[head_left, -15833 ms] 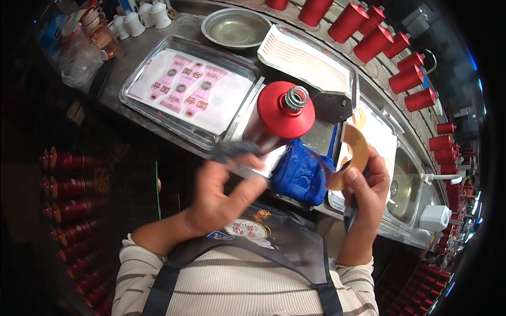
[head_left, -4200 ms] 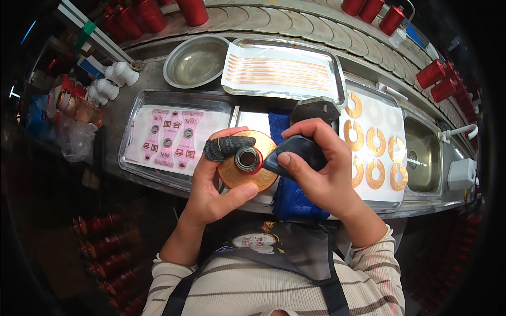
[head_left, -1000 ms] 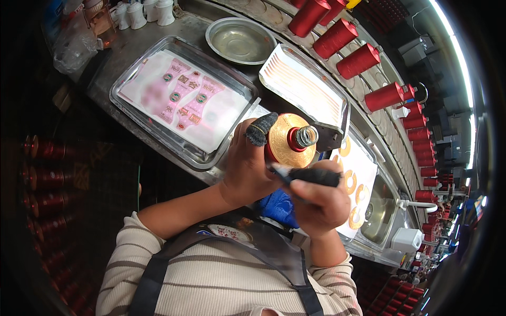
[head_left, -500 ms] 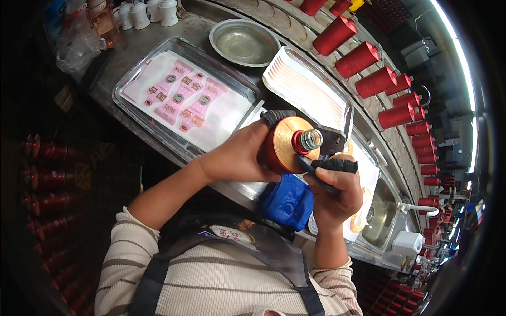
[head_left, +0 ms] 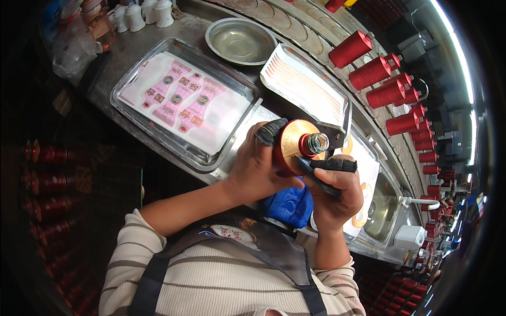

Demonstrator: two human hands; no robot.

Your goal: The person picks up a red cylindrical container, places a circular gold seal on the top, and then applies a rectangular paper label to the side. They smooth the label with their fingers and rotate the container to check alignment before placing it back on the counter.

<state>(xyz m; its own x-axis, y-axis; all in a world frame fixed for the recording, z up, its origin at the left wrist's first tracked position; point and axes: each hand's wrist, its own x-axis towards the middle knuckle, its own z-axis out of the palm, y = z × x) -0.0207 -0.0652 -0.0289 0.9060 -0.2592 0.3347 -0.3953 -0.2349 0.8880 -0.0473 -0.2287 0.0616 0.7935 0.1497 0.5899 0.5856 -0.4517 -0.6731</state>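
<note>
My left hand grips a red bottle with a gold label on its shoulder and a silver screw neck, held up in front of me with the neck pointing at the camera. A dark finger cot covers that hand's thumb. My right hand is closed on a thin dark flat tool, its tip pressed against the gold label just below the neck. A dark cot also covers the right forefinger. A blue cloth lies under both hands on the counter edge.
A steel tray holds pink labels on white paper. Behind it are a round steel bowl and a tray of striped strips. Gold ring labels lie at right. Red bottles line the conveyor.
The bottle has stayed in my left hand. My right hand with the tool shifted slightly lower against the gold label, and my view tilted a little.
</note>
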